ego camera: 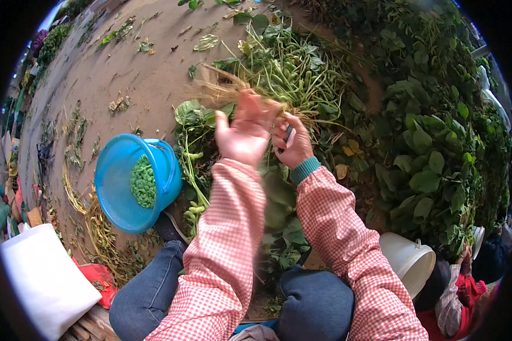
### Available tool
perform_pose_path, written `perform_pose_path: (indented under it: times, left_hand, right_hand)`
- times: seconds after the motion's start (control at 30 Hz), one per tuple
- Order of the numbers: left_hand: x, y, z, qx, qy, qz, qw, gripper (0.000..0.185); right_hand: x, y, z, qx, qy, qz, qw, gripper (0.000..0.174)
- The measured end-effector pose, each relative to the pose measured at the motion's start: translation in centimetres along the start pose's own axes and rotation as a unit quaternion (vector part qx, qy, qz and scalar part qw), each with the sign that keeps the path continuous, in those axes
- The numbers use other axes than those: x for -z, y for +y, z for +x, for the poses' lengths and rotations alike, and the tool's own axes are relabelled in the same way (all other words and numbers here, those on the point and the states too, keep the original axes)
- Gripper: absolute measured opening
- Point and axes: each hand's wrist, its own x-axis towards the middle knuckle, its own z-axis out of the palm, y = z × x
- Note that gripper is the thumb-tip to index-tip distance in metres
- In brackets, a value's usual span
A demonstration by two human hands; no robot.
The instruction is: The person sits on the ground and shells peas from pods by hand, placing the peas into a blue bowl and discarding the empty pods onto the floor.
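My left hand (248, 132) is held palm up with the thumb spread away from the fingers, whose tips are blurred by motion. Dry brown stems or roots (222, 85), also blurred, lie just beyond those fingertips; contact cannot be told. Close on its right, my right hand (293, 143) has curled fingers around a small dark object (289, 130), partly hidden, whose kind is unclear. Beyond both hands lies a heap of pulled bean plants (298, 76) with green pods and stems. More leafy stalks with pods (192, 157) lie left of my left forearm.
A blue plastic bucket (115, 187) tilted toward me holds shelled green beans (143, 183). A tall bank of leafy plants (422, 157) stands right. A white bucket (403, 260) lies near my right arm, beside another person (450, 298). A white sack (47, 268) is at lower left.
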Motion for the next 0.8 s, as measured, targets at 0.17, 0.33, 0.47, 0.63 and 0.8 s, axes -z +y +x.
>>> perform_pose_path:
  times: [0.17, 0.33, 0.47, 0.63, 0.8]
  left_hand:
    - [-4.9, 7.5, -4.0, 0.036, -0.061, 0.156, 0.985, 0.048]
    - [-3.8, 4.5, -3.5, -0.073, 0.07, 0.743, 0.661, 0.039]
    - [-0.2, -0.2, 2.3, -0.275, -0.157, 0.948, 0.035, 0.065]
    - [2.1, 1.3, 5.3, -0.051, -0.11, 0.991, 0.063, 0.043]
    - [4.4, 4.6, 1.5, 0.171, 0.082, 0.836, 0.515, 0.015]
  right_hand:
    - [-0.4, -2.5, -0.9, 0.037, -0.046, -0.042, 0.997, 0.012]
    - [1.4, -1.5, -3.2, 0.083, 0.034, -0.165, 0.982, 0.009]
    - [3.4, -0.3, -7.1, 0.022, 0.041, -0.235, 0.971, 0.009]
    - [3.6, -0.9, -8.9, 0.082, 0.147, -0.41, 0.896, 0.02]
    - [2.7, -3.9, -4.7, 0.222, 0.109, -0.541, 0.803, 0.018]
